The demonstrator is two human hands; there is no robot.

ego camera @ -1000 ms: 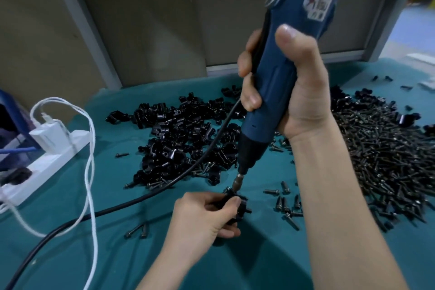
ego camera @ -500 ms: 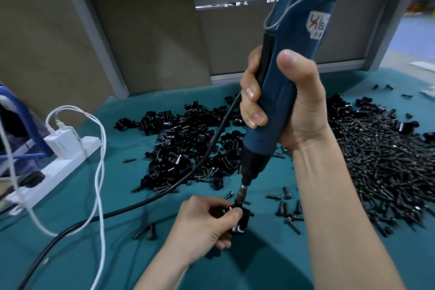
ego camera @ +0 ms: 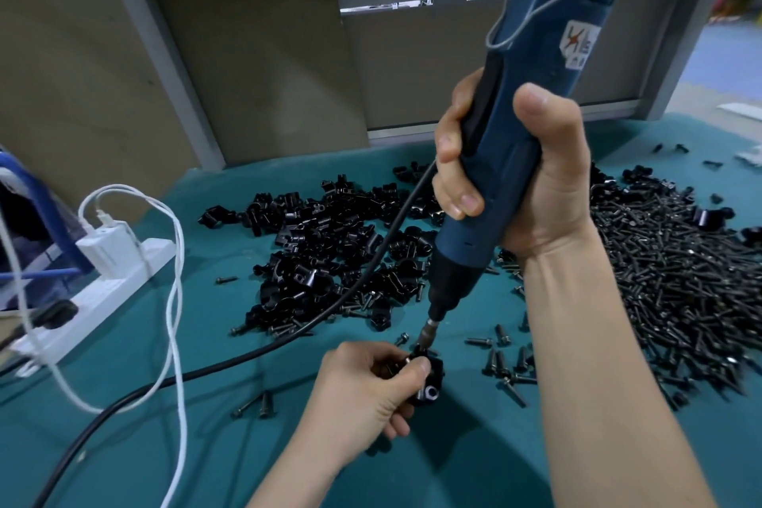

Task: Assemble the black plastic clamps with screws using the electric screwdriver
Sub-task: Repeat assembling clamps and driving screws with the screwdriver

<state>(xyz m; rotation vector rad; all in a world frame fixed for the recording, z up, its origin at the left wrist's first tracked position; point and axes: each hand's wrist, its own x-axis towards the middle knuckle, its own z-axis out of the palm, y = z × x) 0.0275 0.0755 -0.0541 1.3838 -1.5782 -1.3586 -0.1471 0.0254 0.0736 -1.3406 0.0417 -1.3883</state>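
Observation:
My right hand (ego camera: 532,177) grips a blue electric screwdriver (ego camera: 532,103) upright, slightly tilted, its bit (ego camera: 426,336) pointing down onto a black plastic clamp (ego camera: 431,381). My left hand (ego camera: 367,392) pinches that clamp between thumb and fingers just above the green table cover. A silver screw end shows on the clamp's near face. A pile of black clamps (ego camera: 330,252) lies behind my left hand. A large heap of black screws (ego camera: 676,293) spreads to the right of my right forearm.
The screwdriver's black cable (ego camera: 264,351) runs left across the teal table cover (ego camera: 453,466). A white power strip (ego camera: 103,293) with a white charger and white cords (ego camera: 175,301) sits at the left edge. Loose screws (ego camera: 501,359) lie near the clamp. Grey panels stand behind the table.
The view has shifted so both hands sit lower in frame. The bit stays on the clamp in my left hand; the clamp has turned slightly, showing a silver screw end.

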